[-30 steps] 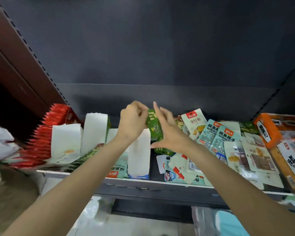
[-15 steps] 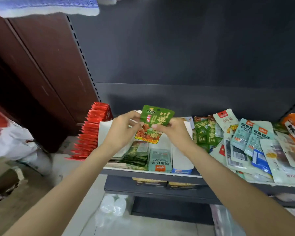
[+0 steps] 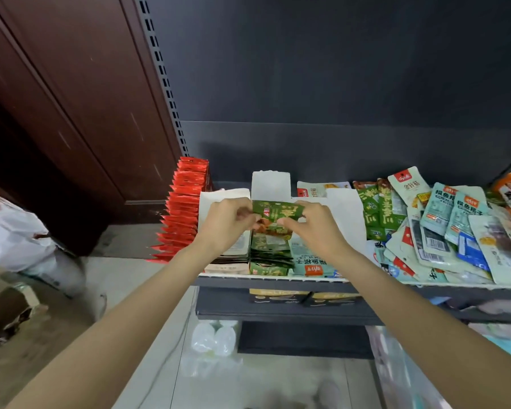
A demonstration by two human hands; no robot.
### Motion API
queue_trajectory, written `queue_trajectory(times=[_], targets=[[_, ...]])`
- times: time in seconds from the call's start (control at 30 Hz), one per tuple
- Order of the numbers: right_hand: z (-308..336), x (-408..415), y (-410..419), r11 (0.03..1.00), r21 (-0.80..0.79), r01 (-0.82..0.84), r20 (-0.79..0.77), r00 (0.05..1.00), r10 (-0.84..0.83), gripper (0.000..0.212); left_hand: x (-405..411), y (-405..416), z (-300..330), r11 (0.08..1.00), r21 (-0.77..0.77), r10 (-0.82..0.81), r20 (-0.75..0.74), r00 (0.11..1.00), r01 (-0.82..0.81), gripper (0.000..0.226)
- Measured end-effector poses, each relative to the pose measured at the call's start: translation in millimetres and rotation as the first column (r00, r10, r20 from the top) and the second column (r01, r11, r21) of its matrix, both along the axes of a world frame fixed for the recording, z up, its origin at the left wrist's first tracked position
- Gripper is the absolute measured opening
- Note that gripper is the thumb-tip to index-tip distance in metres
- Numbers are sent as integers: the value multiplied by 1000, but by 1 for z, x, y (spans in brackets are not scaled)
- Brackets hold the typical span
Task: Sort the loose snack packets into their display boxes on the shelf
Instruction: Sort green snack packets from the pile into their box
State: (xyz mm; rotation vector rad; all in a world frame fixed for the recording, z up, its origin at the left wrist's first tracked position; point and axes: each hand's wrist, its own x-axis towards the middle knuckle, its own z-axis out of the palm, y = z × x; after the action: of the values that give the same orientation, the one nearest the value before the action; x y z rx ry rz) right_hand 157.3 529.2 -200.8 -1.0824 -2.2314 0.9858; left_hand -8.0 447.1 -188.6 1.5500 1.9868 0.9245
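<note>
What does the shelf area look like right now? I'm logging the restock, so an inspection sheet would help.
Surface: dark shelf, crowded with snack stock.
Job's things: green snack packet held above the green display box, which holds matching packets; teal display box beside it.
Clutter: loose pile of teal, white and green packets at the right; row of red packets at the left.
Grippers: left hand and right hand both pinch the packet's edges.
Cables: nothing seen.
Surroundings: brown wooden panel, white bag on the floor.
</note>
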Motion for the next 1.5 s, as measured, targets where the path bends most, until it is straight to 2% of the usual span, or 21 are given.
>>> queue_trajectory(times=[0.1,0.2,0.27,0.4,0.57,0.7,0.8,0.9,0.97,1.07,1.2,1.27,1.4,1.5], targets=[[-8,1,2,999,-6,-37,78,996,38,23,0,5,-4,994,-95,-56,-104,993,46,10],[-15,-2,3,992,3,-129,173,977,127,25,0,6,-7,988,-132,-107,-190,976,83,16],[-13,-1,4,989,-17,-149,165,975,150,26,1,3,-5,989,-97,-129,-219,967,110,14],[-7,11,9,982,-89,-167,103,979,176,26,6,4,-5,973,-163,-209,-312,927,165,14],[-4,44,27,993,-97,-62,-2,998,62,23,37,26,3,968,-138,-229,-147,962,209,12],[-7,84,52,993,-60,101,-20,995,-102,23,86,60,12,971,-54,-237,-125,964,231,19],[-15,119,76,969,7,247,40,968,-247,27,131,96,10,976,-18,-218,-89,972,217,25],[-31,153,109,949,88,303,180,932,-314,36,175,135,1,977,-32,-214,-16,977,213,26],[-45,175,132,950,96,296,311,898,-311,51,202,161,-10,973,-106,-204,10,979,204,25],[-62,203,162,966,22,257,463,854,-238,74,231,196,-33,957,-242,-164,9,986,161,27],[-75,224,195,995,22,101,656,750,-91,88,251,233,-70,916,-397,-74,-38,997,52,22],[-81,229,204,996,-18,83,664,746,-50,88,256,245,-86,889,-458,-36,-57,998,6,26],[-90,234,211,993,-68,92,587,809,-35,81,262,262,-104,835,-540,100,-39,994,-105,26],[-91,239,213,994,-87,66,558,830,-7,80,265,267,-100,820,-546,166,-56,984,-170,23]])
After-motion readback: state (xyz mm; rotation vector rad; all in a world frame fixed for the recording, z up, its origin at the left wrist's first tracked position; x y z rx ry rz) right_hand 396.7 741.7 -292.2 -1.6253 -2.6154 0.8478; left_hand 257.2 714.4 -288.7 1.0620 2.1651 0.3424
